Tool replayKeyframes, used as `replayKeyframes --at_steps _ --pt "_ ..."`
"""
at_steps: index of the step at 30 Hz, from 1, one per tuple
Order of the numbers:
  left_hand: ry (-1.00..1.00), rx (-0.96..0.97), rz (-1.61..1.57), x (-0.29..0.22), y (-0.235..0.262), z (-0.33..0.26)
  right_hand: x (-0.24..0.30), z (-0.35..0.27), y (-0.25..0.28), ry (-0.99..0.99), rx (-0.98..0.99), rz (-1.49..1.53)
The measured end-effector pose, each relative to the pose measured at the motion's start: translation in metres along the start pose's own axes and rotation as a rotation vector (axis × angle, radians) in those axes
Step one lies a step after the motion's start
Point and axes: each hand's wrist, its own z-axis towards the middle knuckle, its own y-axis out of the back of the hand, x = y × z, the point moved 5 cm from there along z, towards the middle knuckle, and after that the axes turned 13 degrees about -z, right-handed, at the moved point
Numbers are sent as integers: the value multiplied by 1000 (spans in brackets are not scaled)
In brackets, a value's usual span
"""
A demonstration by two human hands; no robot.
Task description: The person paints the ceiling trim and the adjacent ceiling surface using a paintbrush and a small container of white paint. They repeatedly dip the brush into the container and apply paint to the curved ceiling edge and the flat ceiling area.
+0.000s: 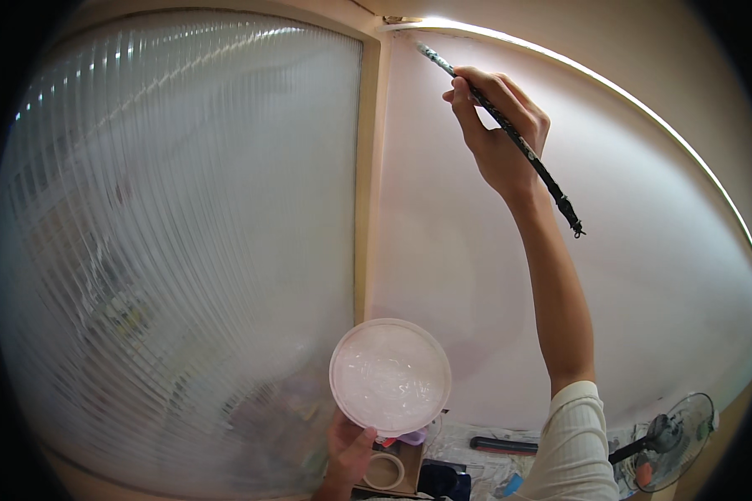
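My right hand [500, 154] is raised at the upper middle, its fingers closed round a paintbrush [553, 185] with a long black, paint-flecked handle. The brush's whitish tip points up and left, at the pale wall [468, 275] near its top corner; whether it touches cannot be told. Low in the middle, my left hand [351, 455] grips the near rim of a round white tub [390, 377]. Glossy white paint with streaks shows in the tub, which looks shallow. Most of the left fingers are hidden beneath it.
A ribbed glass panel [200, 209] in a wooden frame [366, 184] fills the left. A bright strip light [610, 83] runs along the wall's top. Below stand a fan [668, 442], a roll of tape [384, 472] in a box, and a dark long-shaped thing [503, 445] on crumpled plastic sheeting.
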Motion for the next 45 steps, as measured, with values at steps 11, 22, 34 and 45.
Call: replayKeyframes --at_steps 11,22,34,45 --pt "-22 -7 8 2 4 -1 15 2 -3 61 18 -16" --pt "-29 -3 -8 0 3 0 19 -3 10 16 -11 -72" --pt "-14 9 -4 -1 0 1 6 -7 19 46 -89 -134" --pt "-2 7 0 0 3 1 7 -17 34 16 -117 -155"
